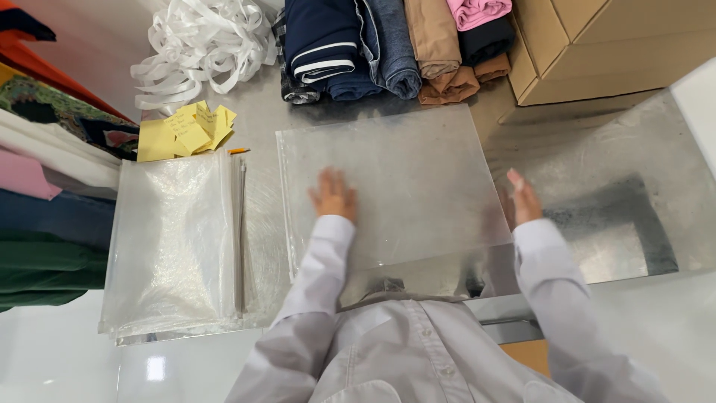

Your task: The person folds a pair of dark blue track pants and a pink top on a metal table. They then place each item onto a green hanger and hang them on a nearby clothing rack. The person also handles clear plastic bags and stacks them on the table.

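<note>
The left hand (333, 195) lies flat, fingers spread, on a clear plastic bag (403, 179) mid-surface (597, 149); the right hand (523, 198), fingers together, touches the bag's right edge.

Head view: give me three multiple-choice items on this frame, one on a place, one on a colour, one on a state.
1. Where does the stack of clear bags lie? A left of the clear plastic sheet; B on the cardboard box; C under the folded clothes.
2. What colour are the paper notes? A pink; B yellow; C blue.
3. How is the left hand? A fisted; B flat on the sheet, fingers spread; C gripping ribbon.

A: the stack lies beside the sheet's left edge.
B: the notes are yellow.
B: the palm lies open on the plastic.
</note>
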